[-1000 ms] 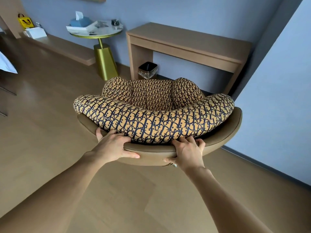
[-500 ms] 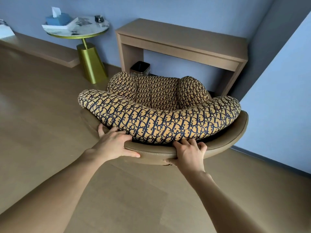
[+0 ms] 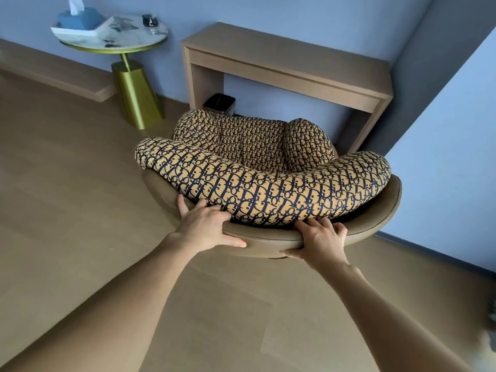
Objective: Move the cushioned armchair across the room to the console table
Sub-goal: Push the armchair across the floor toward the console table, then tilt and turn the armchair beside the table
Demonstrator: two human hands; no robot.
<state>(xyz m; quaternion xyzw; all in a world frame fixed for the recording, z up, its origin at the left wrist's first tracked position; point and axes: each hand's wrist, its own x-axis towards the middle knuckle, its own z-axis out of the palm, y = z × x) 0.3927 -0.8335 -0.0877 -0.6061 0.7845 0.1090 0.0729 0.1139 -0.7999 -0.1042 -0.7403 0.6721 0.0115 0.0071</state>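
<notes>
Tan leather forms the curved back rim of the armchair (image 3: 375, 218), and both hands are clamped on it: the left hand (image 3: 208, 226) with its fingers tucked under the patterned cushion (image 3: 268, 189) and its thumb along the outside of the rim, the right hand (image 3: 320, 241) wrapped over the rim a little to the right, thumb underneath. The chair stands on the wooden floor (image 3: 67, 197) near the console table (image 3: 284, 63), its seat facing the table's open underside, with a gap between them. A small black bin (image 3: 220, 104) sits under the left part of the table, just beyond the chair's far edge, and a round side table (image 3: 110, 40) on a gold base stands to the far left. The move looks close to done. The main risk is pushing on too far or too fast: the chair front could knock the bin over or hit a table leg. The right end of the chair back is also near the blue wall (image 3: 442, 170), so a swing that way could scrape it. The loose cushion might slip under the fingers.
</notes>
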